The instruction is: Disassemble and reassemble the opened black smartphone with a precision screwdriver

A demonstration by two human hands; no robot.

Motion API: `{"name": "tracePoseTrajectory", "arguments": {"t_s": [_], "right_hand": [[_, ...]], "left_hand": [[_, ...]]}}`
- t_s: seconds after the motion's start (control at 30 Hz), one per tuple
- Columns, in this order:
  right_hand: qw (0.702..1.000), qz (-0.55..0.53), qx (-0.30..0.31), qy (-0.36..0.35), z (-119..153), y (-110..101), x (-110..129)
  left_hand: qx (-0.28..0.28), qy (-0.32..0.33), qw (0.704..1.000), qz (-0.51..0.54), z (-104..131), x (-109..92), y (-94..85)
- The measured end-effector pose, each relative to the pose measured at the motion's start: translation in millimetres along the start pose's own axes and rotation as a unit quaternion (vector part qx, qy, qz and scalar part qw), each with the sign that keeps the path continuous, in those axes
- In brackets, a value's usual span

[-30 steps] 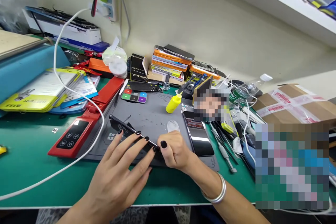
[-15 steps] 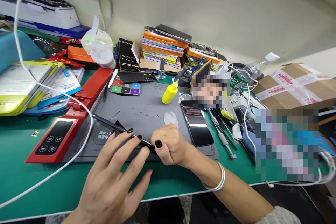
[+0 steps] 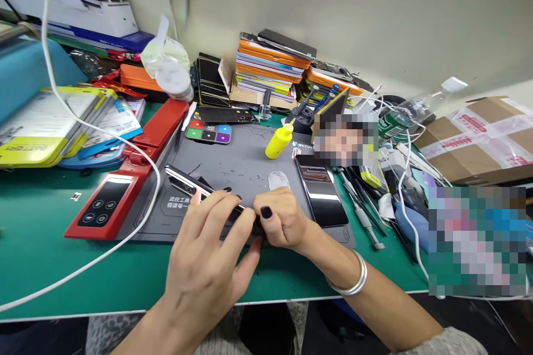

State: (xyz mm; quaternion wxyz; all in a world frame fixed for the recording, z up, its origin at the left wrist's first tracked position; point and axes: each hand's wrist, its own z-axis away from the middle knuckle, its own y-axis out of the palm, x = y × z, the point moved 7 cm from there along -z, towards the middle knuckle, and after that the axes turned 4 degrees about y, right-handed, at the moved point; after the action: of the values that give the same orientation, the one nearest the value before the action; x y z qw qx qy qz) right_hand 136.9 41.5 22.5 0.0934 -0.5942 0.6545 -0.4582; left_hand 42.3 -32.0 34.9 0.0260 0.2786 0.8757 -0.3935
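Note:
A dark, slim phone [image 3: 183, 177] with a shiny edge is held tilted above the grey work mat [image 3: 160, 213], seen nearly edge-on. My left hand [image 3: 210, 244] lies over its near side, fingertips along the upper edge and thumb below. At the phone's right end, my right hand [image 3: 283, 217] is curled into a fist, thumb bent against it; whatever lies inside that fist is hidden. Another black phone [image 3: 321, 191] rests flat to the right. Beyond the hands stand a yellow dropper bottle [image 3: 278, 141] and a whitish translucent piece [image 3: 278, 179].
A red device with touch buttons [image 3: 100, 208] lies left, crossed by a white cable [image 3: 141, 150]. Stacked boxes [image 3: 270, 66] line the wall. Screwdrivers and tweezers [image 3: 362, 213], a plastic bottle [image 3: 420, 108] and a taped carton [image 3: 478, 133] occupy the right. Tiny screws dot the mat.
The phone has tipped so more of its shiny edge shows. My left hand has closed in around it, nearer my right hand. The whole view has shifted slightly.

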Motion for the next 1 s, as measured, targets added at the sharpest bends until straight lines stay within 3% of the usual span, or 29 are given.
{"name": "tracePoseTrajectory", "arguments": {"t_s": [0.13, 0.23, 0.33, 0.47, 0.6, 0.77, 1.0], "right_hand": [[0.999, 0.051, -0.011, 0.006, 0.5, -9.3, 3.9], [0.992, 0.112, -0.020, 0.058, 4.3, -27.9, -4.2], [0.967, 0.188, -0.027, 0.170, 7.7, -55.0, -33.7], [0.906, 0.278, -0.005, 0.319, 7.2, -77.7, -81.7], [0.852, 0.334, 0.065, 0.398, -2.2, -69.5, -106.8], [0.798, 0.382, 0.131, 0.448, -10.4, -60.4, -114.6], [0.777, 0.397, 0.164, 0.460, -14.6, -60.1, -120.4]], "left_hand": [[0.000, -0.005, 1.000, 0.001, -5.5, 1.7, 1.8], [-0.001, 0.001, 1.000, -0.003, -7.5, 0.4, 1.0], [-0.004, 0.000, 1.000, -0.009, -7.1, -0.4, -0.2], [-0.009, 0.012, 1.000, -0.016, -4.7, -1.0, 0.9], [-0.017, 0.037, 0.998, -0.040, -1.4, -0.9, 2.8], [-0.023, 0.063, 0.996, -0.058, 1.9, -0.9, 4.9], [-0.030, 0.077, 0.994, -0.068, 0.7, -2.0, 6.9]]}}
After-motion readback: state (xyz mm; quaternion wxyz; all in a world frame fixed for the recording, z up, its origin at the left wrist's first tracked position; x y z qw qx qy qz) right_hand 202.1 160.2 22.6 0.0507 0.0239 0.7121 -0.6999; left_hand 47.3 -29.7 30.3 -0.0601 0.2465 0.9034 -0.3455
